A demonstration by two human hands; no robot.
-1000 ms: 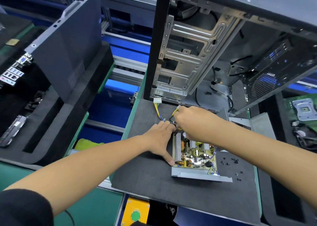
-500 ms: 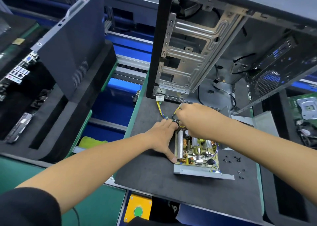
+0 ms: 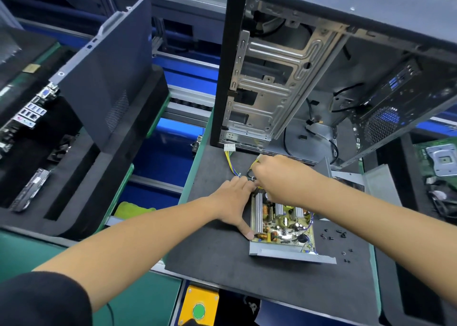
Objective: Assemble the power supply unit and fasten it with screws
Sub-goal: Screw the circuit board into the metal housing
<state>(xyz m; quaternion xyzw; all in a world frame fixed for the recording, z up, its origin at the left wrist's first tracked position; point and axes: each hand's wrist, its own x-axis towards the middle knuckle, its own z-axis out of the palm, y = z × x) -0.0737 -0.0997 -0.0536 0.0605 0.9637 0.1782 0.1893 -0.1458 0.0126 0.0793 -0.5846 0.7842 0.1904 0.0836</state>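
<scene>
The open power supply unit (image 3: 284,229) lies on the black mat, its circuit board exposed inside a grey metal tray. My left hand (image 3: 232,202) rests against the unit's left edge, thumb stretched along the side and fingers at the far corner. My right hand (image 3: 277,177) is curled over the far end, pinching the yellow and black cable bundle (image 3: 252,167). A white connector (image 3: 229,148) on yellow and blue wires lies further back. Several small black screws (image 3: 332,235) lie scattered right of the unit. The grey cover (image 3: 380,184) lies behind my right forearm.
An open computer case (image 3: 309,78) stands at the back of the mat (image 3: 222,256). A dark side panel (image 3: 108,78) leans in black foam at the left. A motherboard (image 3: 440,157) sits at the far right. A yellow box with a green button (image 3: 199,309) sits below the mat's front edge.
Both hands stay at the unit's far left corner; the right hand has shifted slightly on the cable bundle. The camera has tilted a little.
</scene>
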